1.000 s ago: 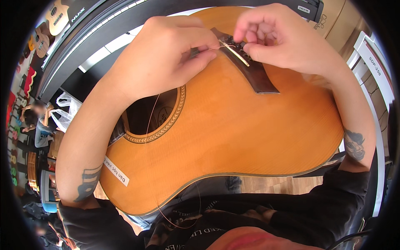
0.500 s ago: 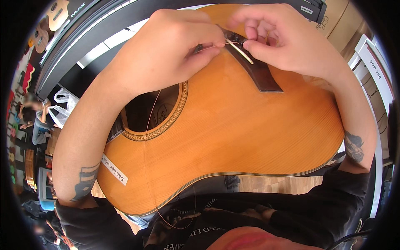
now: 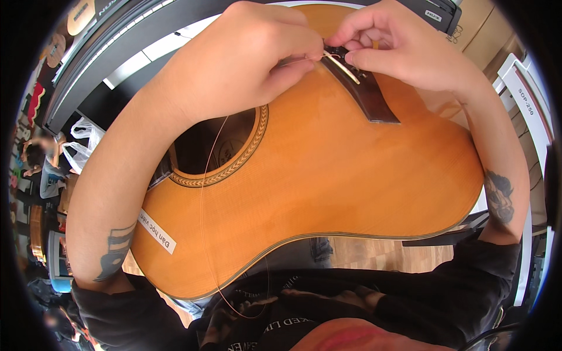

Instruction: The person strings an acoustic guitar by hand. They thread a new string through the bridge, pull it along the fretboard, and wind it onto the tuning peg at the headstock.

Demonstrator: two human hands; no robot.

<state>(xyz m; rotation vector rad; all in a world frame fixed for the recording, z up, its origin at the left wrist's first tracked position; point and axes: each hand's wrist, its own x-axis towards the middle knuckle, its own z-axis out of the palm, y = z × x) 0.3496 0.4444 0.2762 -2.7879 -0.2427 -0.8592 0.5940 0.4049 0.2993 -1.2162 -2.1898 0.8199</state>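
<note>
An orange-brown acoustic guitar (image 3: 328, 175) lies face up across my lap. Its dark bridge (image 3: 380, 108), with a pale saddle (image 3: 346, 69), is under my hands at the far side. My left hand (image 3: 263, 58) is closed, thumb and fingers pinching a thin copper-coloured guitar string (image 3: 202, 202) just beside the saddle. That string loops down past the sound hole (image 3: 219, 149) and over the guitar's near edge. Over the bridge, my right hand (image 3: 392, 52) has its thumb and index fingertip apart, close to the string's end; its other fingers are curled. Whether a fingertip touches a bridge pin, I cannot tell.
A black keyboard (image 3: 158, 38) stands beyond the guitar on the left. Cardboard boxes (image 3: 486, 41) and a white panel (image 3: 521, 93) are at the right. A white plastic bag (image 3: 82, 143) lies at the left, with people and hanging instruments further off.
My right index finger has come down to the bridge, nearer the string's end. My left hand keeps its pinch on the string and has shifted slightly right. The guitar has tilted a little in view.
</note>
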